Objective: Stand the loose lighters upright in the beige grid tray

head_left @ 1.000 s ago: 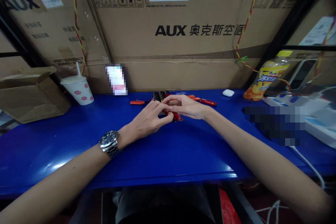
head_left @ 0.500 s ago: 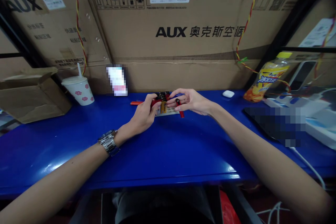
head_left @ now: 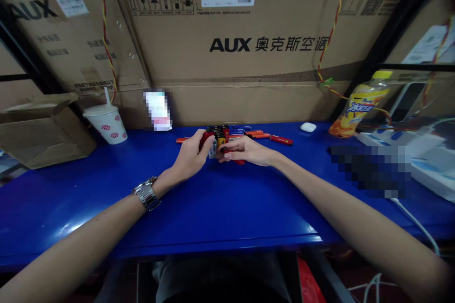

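The red stick (head_left: 240, 162), dark at one end, is pinched between the thumb and fingers of the right hand (head_left: 254, 151), just in front of a group of black-topped sticks (head_left: 221, 130) towards the back of a glossy blue table (head_left: 170, 222). The left hand (head_left: 190, 154) curls around the left side of that group, grasping it and partly hiding it. To the right of the group lie blue sticks (head_left: 241, 129) and orange sticks (head_left: 259, 135), with a red piece (head_left: 281, 140) beyond them.

Large cardboard boxes (head_left: 177, 57) form a wall along the back edge, between black frame posts (head_left: 373, 59). A screen (head_left: 157, 110), pixelated, leans there; a paper cup (head_left: 105, 123) and a brown paper bag (head_left: 42, 132) fill the left rear corner. On the right, a small white case (head_left: 307, 127) sits near a tilted bottle (head_left: 359, 106), and a dark, blurred object (head_left: 369, 170) crowds that side.

The tightest limit is behind the hands, where the cardboard rises close. A broad stretch of blue surface runs from the hands to the straight front edge, and another leftwards below the cup.
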Demonstrator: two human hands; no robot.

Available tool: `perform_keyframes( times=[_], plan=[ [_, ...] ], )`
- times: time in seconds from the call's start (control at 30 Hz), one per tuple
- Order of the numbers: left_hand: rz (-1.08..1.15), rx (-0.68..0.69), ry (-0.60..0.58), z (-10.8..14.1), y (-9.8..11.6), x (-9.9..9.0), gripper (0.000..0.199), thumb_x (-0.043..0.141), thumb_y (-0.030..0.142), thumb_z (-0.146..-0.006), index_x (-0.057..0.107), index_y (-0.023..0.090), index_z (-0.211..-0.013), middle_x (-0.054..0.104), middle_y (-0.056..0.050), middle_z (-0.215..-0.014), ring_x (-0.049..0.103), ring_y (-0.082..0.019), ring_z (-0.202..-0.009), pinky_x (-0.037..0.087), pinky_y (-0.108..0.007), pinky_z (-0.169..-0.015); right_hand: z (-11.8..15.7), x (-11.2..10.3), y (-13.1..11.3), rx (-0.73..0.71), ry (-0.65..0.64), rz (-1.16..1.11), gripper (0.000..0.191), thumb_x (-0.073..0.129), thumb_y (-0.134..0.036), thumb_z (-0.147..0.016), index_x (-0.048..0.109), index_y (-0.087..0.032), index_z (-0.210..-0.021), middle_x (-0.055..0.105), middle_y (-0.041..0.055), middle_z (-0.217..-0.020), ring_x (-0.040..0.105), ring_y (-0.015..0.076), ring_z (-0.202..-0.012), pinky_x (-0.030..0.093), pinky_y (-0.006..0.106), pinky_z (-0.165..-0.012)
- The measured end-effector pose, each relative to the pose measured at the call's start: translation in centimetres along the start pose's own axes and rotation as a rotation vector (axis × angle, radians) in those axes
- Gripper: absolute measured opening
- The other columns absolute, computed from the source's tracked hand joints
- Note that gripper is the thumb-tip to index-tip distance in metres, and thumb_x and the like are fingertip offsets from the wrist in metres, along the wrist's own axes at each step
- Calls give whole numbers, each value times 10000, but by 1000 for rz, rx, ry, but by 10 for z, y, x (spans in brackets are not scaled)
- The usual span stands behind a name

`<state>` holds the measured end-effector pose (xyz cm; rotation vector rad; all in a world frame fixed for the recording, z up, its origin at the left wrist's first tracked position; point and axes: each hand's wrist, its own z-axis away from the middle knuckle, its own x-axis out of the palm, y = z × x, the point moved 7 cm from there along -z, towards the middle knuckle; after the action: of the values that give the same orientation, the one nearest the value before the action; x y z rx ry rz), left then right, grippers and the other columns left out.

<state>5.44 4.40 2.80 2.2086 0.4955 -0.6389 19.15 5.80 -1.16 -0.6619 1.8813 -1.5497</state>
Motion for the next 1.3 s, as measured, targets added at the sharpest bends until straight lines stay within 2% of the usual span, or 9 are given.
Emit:
perform_keyframes(
  times=[0.1, 0.23, 0.33, 0.47, 0.63, 0.77, 0.97, 1.13, 1.3],
  plan=[
    [90, -10, -6, 0, 0, 1, 152, 407, 328, -937, 449, 190, -889, 578, 7, -688, 542, -98, -558, 439, -237, -563, 0, 1, -2, -6, 2, 116, 326, 590, -378, -856, 638, -124, -1053, 678, 84, -918, 634, 120, -757, 471, 262, -688],
    [197, -46, 23, 0, -3, 1, 166, 397, 354, -949, 448, 198, -920, 535, 23, -655, 491, -86, -531, 412, -220, -520, -3, -3, -6, -74, 139, 46, 343, 568, -449, -863, 632, -132, -979, 509, -31, -622, 424, 55, -498, 318, 204, -462],
    [288, -64, 53, -1, -5, -1, 245, 391, 403, -951, 458, 198, -835, 469, 35, -595, 441, -82, -508, 367, -213, -471, -4, -9, -5, -65, 268, -40, 404, 536, -510, -864, 622, -122, -788, 371, -66, -516, 276, 40, -427, 199, 208, -406],
    [344, -138, 76, -2, -9, -2, 433, 387, 502, -931, 509, 178, -671, 438, 28, -492, 389, -75, -435, 309, -217, -402, 2, -20, -10, -48, 458, 12, 509, 536, -576, -830, 539, -145, -557, 256, -86, -405, 176, 36, -379, 116, 223, -377],
    [427, -307, 88, 0, -15, -3, 563, 409, 591, -884, 501, 179, -512, 400, 20, -380, 389, -77, -359, 280, -226, -358, 11, -34, -14, -77, 684, 8, 511, 609, -511, -779, 450, -177, -426, 223, -83, -329, 167, 26, -326, 113, 234, -360],
    [486, -380, 85, 1, -20, -2, 581, 418, 601, -869, 453, 200, -450, 347, 29, -317, 366, -79, -315, 291, -227, -345, 11, -39, -10, -56, 786, -24, 431, 620, -389, -757, 433, -191, -422, 246, -77, -326, 190, 29, -310, 134, 236, -344],
    [594, -470, 108, 2, -30, 0, 528, 376, 484, -888, 393, 221, -430, 287, 45, -279, 276, -71, -256, 277, -229, -312, 10, -38, -8, -52, 839, -48, 333, 617, -279, -701, 398, -206, -461, 306, -65, -374, 247, 37, -320, 167, 235, -332],
    [682, -558, 143, 2, -28, 0, 484, 294, 389, -871, 335, 234, -414, 221, 52, -256, 207, -71, -226, 213, -234, -289, 13, -42, -8, -37, 932, 9, 332, 601, -223, -669, 329, -224, -479, 280, -70, -415, 249, 39, -351, 193, 233, -337],
    [724, -579, 152, 2, -26, 1, 458, 301, 359, -846, 328, 240, -405, 212, 46, -254, 190, -76, -225, 183, -244, -285, 12, -43, -6, -30, 919, 36, 314, 583, -224, -690, 321, -231, -517, 276, -67, -429, 235, 44, -376, 181, 235, -343]
  ],
)
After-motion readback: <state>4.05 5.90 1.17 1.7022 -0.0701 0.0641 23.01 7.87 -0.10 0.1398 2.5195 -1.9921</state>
